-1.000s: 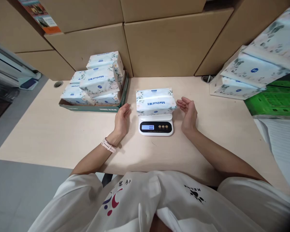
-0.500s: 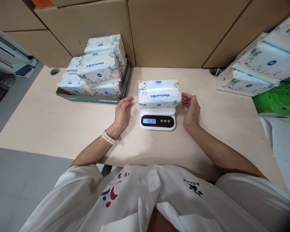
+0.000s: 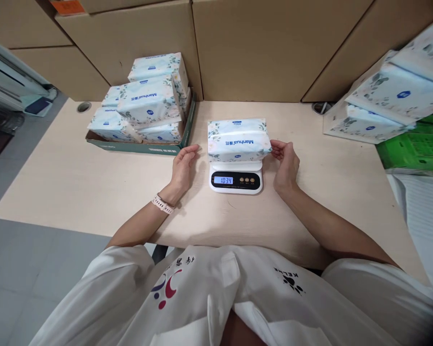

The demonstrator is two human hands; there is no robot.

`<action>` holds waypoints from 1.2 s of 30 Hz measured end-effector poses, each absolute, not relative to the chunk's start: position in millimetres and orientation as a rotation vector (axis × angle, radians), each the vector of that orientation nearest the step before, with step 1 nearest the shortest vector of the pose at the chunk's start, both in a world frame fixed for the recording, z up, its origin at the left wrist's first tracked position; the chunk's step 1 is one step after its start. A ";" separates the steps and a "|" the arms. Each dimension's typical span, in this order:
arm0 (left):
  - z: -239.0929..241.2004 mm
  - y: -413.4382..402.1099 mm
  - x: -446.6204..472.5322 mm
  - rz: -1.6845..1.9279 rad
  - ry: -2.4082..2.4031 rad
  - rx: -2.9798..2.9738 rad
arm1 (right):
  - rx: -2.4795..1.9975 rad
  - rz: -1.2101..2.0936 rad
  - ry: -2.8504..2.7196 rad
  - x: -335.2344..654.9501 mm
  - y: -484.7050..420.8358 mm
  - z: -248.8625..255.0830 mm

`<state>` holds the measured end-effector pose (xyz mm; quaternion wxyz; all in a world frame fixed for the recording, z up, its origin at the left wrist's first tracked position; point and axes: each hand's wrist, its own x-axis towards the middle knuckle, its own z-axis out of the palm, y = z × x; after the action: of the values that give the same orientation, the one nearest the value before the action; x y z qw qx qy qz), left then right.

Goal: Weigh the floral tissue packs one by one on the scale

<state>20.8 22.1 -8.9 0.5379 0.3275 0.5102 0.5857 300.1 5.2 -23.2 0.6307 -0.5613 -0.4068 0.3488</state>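
Observation:
A white and pale-blue floral tissue pack [image 3: 238, 140] lies on top of a white digital scale [image 3: 236, 191], covering most of its platform. The lit display [image 3: 223, 180] reads 1034, perhaps with a decimal point I cannot make out well. My left hand [image 3: 183, 168] rests on the table to the left of the pack, apart from it, holding nothing, fingers stretched forward. On the other side, my right hand [image 3: 286, 163] stands with its fingers loosely curled and apart, fingertips close to the pack's right end; whether they touch it I cannot tell.
At the back left, a green cardboard tray [image 3: 137, 145] holds several tissue packs [image 3: 149, 101]. More packs [image 3: 400, 93] are stacked at the right beside a green plastic crate [image 3: 414, 146]. Large cardboard boxes [image 3: 274, 48] line the table's back edge. Cable holes [image 3: 83, 107] pierce the tabletop.
The camera view has shifted very slightly. Both hands, the tissue pack and the display reading stay as they were.

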 end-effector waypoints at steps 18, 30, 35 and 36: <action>-12.2 22.1 18.3 1.375 1.213 0.826 | -1.287 0.767 -0.950 300.3 5.2 -25.0; -12.2 21.9 17.8 1.372 1.211 0.825 | -1.276 0.751 -0.978 302.2 4.8 -27.7; -11.7 21.4 17.6 1.361 1.204 0.841 | -1.258 0.766 -0.968 302.4 6.4 -31.0; -11.8 21.3 17.6 1.360 1.202 0.842 | -1.259 0.770 -0.967 302.5 6.6 -31.4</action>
<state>17.6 21.3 -11.8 0.5401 0.3542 0.5056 0.5720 302.5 6.6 -31.4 0.6355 -0.5508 -0.4234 0.3368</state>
